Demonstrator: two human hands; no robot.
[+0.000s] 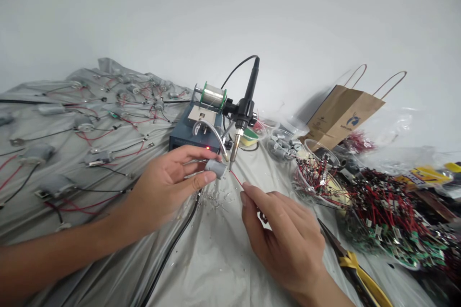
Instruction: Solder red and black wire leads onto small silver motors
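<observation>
Between the thumb and fingers of my left hand [175, 182] is a small grey cylindrical motor [216, 169], one end facing right. My right hand [279, 235] pinches a thin red wire [236, 177], whose far end reaches up to the motor's right end. Just above that spot, the tip of a soldering iron [236, 144] points down from its stand. A bent metal solder feed tube [212, 129] also ends there. Whether wire, iron and motor touch is too small to tell. Behind stands the blue soldering station [178, 129] with a solder spool [213, 96] on top.
Several motors with wires [55, 184] lie across the grey plastic sheet [212, 259] at left. At right are a tub of grey motors [283, 144], a heap of red-wired circuit boards [389, 216], yellow-handled pliers [355, 268] and a paper bag [338, 115]. A black cable [173, 252] runs toward the front.
</observation>
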